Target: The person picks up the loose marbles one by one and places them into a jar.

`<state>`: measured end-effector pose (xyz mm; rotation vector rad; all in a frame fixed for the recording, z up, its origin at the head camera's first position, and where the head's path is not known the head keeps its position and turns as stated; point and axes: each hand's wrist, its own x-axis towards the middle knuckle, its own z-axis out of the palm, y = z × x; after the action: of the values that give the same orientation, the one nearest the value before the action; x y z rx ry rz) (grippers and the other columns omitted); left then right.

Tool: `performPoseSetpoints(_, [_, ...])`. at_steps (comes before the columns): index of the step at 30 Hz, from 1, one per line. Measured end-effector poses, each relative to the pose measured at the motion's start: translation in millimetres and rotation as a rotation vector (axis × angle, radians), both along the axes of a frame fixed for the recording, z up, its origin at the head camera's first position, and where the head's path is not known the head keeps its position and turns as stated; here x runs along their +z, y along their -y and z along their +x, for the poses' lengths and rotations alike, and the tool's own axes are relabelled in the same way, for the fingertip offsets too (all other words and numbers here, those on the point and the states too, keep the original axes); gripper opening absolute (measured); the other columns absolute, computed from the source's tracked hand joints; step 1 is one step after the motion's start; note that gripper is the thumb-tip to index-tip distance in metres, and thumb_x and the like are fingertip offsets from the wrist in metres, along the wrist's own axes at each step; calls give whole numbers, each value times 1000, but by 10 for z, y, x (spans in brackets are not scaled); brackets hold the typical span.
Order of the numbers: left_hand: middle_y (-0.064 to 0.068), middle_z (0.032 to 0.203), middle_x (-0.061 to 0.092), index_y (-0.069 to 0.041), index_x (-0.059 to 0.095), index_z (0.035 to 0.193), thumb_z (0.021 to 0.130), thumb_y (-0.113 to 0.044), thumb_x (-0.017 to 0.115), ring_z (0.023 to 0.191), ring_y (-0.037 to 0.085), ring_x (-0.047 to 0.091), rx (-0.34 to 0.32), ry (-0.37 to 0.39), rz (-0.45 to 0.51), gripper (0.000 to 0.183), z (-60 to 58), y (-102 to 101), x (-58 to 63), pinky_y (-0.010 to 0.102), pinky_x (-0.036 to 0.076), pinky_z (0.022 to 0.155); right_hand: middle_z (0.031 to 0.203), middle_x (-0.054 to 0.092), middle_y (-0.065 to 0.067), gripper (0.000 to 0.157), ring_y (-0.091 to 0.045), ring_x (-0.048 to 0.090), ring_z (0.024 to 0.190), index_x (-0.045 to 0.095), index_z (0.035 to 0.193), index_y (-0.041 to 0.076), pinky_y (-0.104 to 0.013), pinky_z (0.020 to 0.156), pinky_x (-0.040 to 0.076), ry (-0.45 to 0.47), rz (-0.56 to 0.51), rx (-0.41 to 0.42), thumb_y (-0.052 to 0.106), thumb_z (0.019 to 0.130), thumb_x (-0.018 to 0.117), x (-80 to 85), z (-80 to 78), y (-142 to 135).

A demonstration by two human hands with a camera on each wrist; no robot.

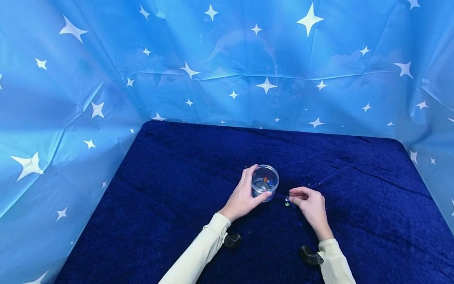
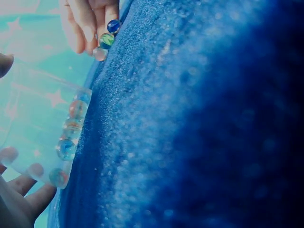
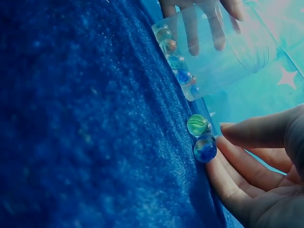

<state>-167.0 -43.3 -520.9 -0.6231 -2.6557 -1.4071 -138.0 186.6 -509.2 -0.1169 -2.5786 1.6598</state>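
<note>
My left hand (image 1: 242, 198) grips a clear plastic jar (image 3: 216, 66), thumb on the near side and fingers round the far side. The jar stands upright on the cloth with several marbles (image 2: 66, 149) at its bottom, some blue, some orange. To the jar's right, a green-swirled marble (image 3: 197, 124), a blue marble (image 3: 205, 150) and a pale clear marble (image 2: 100, 53) lie close together. Right beside them is my right hand (image 1: 313, 205), its thumb and fingers bent loosely with a gap between the tips. Its fingertips come up to the blue marble.
Dark blue plush cloth (image 1: 170, 189) covers the table, with tiny specks on it near the hands. Star-printed blue sheeting (image 1: 227, 51) hangs behind and at both sides. A black device (image 1: 232, 241) sits at the left wrist, another black device (image 1: 310, 255) at the right.
</note>
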Motion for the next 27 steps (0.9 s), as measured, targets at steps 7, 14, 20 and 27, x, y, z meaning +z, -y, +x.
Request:
performPoseSetpoints(7, [12,155,38,-6,28,159,90,-37,79,139,32,47,1,-2,8,91,-6,-5,-3,46,38,116,93,78,-16,18,-1,69,76,78,99,-6,-11,66,46,-6,43,-4,-6,81,78,-25,4,-11])
performPoseSetpoints(14, [12,156,38,-6,27,159,90,-37,79,139,33,47,1,2,11,92,-13,-5,-3,46,37,116,91,78,-15,18,-6,71,77,79,97,-4,-12,66,47,-14,71,5,-6,80,78,-32,0,-10])
performPoseSetpoints(20, [14,155,38,-3,28,158,90,-37,79,140,33,46,-4,-5,7,92,-13,-9,10,45,36,117,90,78,-15,18,-12,72,77,78,97,-5,-13,63,47,-12,77,3,-7,79,79,-8,5,-2])
performPoseSetpoints(27, [14,155,39,-4,28,158,89,-37,79,140,34,46,2,-10,2,92,-16,-17,7,46,37,116,89,77,-16,19,-12,72,76,78,95,-6,-12,64,47,-35,97,19,-9,77,77,-21,10,-6])
